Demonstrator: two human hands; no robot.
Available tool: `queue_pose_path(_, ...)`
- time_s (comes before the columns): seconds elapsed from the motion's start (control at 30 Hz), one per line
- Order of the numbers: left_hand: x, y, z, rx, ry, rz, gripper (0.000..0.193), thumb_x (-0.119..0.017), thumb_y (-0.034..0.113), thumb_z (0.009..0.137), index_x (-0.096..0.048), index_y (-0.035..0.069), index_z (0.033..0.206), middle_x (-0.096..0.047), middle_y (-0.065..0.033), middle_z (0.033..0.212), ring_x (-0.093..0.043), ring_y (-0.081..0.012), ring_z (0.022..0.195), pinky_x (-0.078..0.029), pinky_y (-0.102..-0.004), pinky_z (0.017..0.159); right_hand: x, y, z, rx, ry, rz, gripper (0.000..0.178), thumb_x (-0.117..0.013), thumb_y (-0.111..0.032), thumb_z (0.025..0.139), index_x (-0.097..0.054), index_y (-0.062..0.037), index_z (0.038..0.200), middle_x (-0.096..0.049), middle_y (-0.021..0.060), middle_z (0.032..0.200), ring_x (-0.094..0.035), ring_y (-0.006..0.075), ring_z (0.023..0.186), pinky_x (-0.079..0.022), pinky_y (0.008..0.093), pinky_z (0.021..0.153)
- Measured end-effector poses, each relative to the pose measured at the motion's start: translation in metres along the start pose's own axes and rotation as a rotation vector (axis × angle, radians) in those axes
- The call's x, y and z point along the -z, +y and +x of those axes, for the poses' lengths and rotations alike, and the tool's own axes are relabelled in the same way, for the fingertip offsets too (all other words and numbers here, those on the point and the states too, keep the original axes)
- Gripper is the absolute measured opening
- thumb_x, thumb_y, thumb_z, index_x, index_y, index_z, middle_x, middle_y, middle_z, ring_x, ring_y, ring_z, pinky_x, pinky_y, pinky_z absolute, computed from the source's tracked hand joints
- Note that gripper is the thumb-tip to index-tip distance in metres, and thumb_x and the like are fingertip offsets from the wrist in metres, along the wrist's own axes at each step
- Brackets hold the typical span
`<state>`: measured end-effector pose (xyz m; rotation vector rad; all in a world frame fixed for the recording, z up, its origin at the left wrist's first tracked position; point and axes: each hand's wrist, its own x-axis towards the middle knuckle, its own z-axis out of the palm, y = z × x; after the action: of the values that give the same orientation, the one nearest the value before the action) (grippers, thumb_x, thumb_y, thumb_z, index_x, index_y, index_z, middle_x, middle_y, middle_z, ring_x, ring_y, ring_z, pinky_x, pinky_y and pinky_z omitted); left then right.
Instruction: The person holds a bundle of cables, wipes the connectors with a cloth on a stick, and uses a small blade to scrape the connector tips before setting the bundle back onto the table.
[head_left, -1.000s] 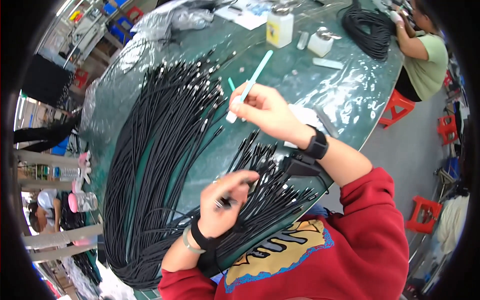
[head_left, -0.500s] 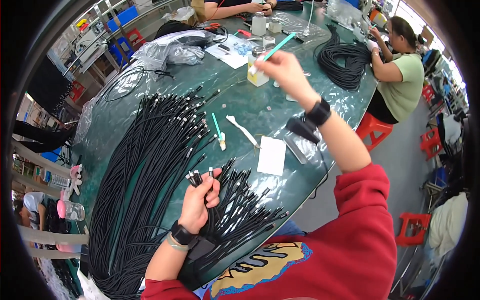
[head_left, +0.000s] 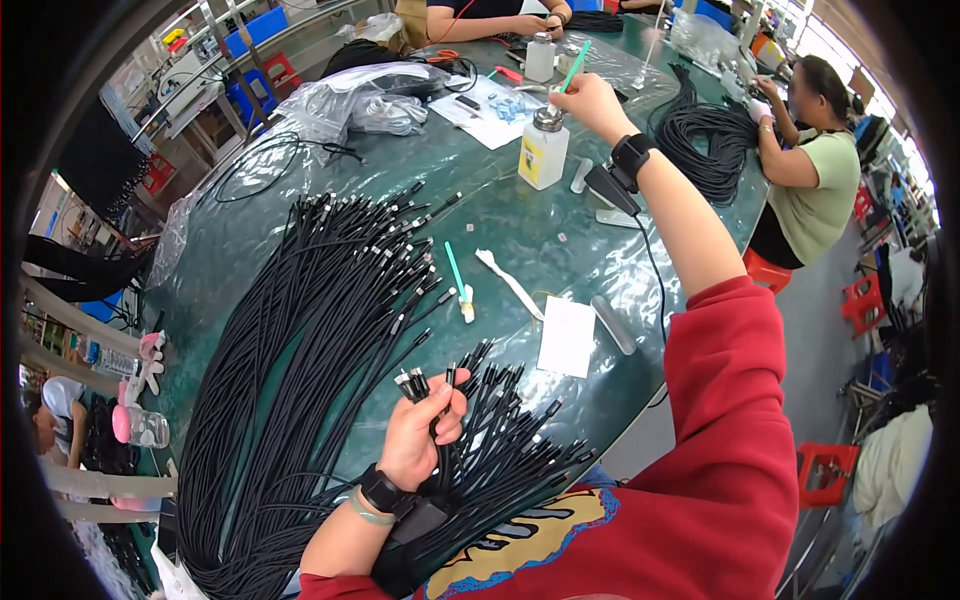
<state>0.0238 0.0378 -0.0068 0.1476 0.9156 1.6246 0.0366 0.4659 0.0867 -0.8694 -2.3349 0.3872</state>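
My left hand (head_left: 418,440) is closed around several black cables (head_left: 428,385), their metal plug ends poking up past the thumb. Up and to the right, my right hand (head_left: 598,106) pinches a green stick (head_left: 574,65) directly above a squarish clear bottle (head_left: 543,158) with a metal top and yellow label. The stick's white lower end is at the bottle top; whether it touches cannot be made out. More black cables (head_left: 515,425) fan out beside my left hand. A large bundle of black cables (head_left: 290,330) covers the table's left side.
Mid-table lie another green stick (head_left: 455,268), a twisted white strip (head_left: 510,283), a white card (head_left: 567,337) and a grey bar (head_left: 613,325). Plastic bags (head_left: 350,100) sit at the back left. A co-worker (head_left: 815,150) sits at the right beside coiled cables (head_left: 705,150).
My right hand has moved with the green stick to above the bottle, bringing the white end to its top. My left hand keeps its hold on the cables. The whole view has shifted slightly.
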Motion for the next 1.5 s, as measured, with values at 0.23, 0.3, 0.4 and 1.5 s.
queue_pose_path(0.23,-0.002,0.001,-0.003,-0.065,0.037,0.004,0.028,-0.047,0.013,0.086,-0.047,-0.002,0.109,-0.05,-0.0014,0.071,-0.034,-0.0049,0.051,-0.028,-0.0178,0.043,-0.004,-0.001,0.0,0.131,0.013,-0.08,0.031,-0.062,-0.03,0.069,-0.063,-0.0013,0.08,-0.061,0.0145,0.073,-0.059,0.0266,0.07,-0.045,0.0339,0.065)
queue_pose_path(0.3,-0.003,0.001,-0.004,-0.097,0.051,0.023,0.027,-0.047,0.013,0.086,-0.047,-0.002,0.109,-0.05,-0.0013,0.07,-0.034,-0.0049,0.05,-0.027,-0.0178,0.043,-0.002,-0.008,-0.004,0.136,0.014,-0.118,0.03,-0.061,-0.03,0.07,-0.063,-0.0025,0.081,-0.061,0.0136,0.072,-0.059,0.0267,0.07,-0.045,0.034,0.065)
queue_pose_path(0.4,-0.003,0.0,-0.004,-0.094,0.049,0.022,0.028,-0.047,0.012,0.086,-0.047,-0.002,0.11,-0.05,-0.0014,0.071,-0.034,-0.0048,0.05,-0.027,-0.0177,0.043,-0.005,0.0,-0.003,0.136,0.017,-0.105,0.029,-0.06,-0.03,0.071,-0.062,-0.0029,0.082,-0.061,0.0133,0.071,-0.059,0.0271,0.069,-0.045,0.0344,0.064)
queue_pose_path(1.5,0.001,-0.001,0.003,-0.117,0.153,0.083,0.03,-0.044,0.012,0.087,-0.045,-0.004,0.112,-0.053,-0.0034,0.074,-0.033,-0.0023,0.051,-0.026,-0.0153,0.043,-0.057,-0.12,-0.225,0.148,-0.632,1.013,0.014,-0.056,-0.011,0.081,-0.054,-0.0024,0.091,-0.054,-0.0001,0.083,-0.051,0.0089,0.08,-0.04,0.0232,0.072)
